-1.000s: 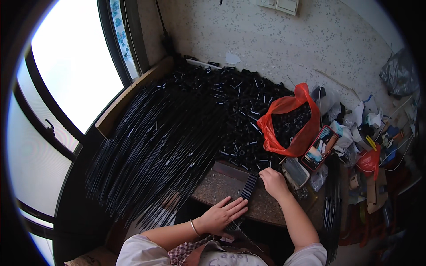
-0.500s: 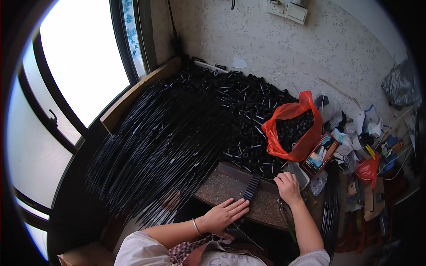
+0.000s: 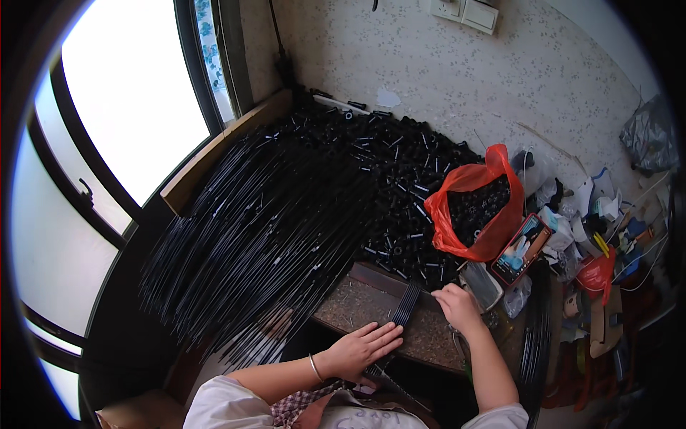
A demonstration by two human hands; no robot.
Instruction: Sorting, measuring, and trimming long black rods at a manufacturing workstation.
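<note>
Both hands rest on a small stone-topped surface (image 3: 357,311), working a bundle of thin black strips (image 3: 406,304).

Left hand (image 3: 361,349) lies flat with fingers spread and together pointing at the near end of the bundle, fingertips touching it; a thin bracelet (image 3: 314,367) circles its wrist. Right hand (image 3: 457,306) is curled, fingertips pinching at the far end of the bundle just beside its upper right corner. Beyond the bundle lies a heap of short black tubes (image 3: 400,171); left of the bundle, a big fan of long black rods (image 3: 264,236). Right of the bundle sits an open red plastic bag (image 3: 475,207) filled with black pieces.
</note>
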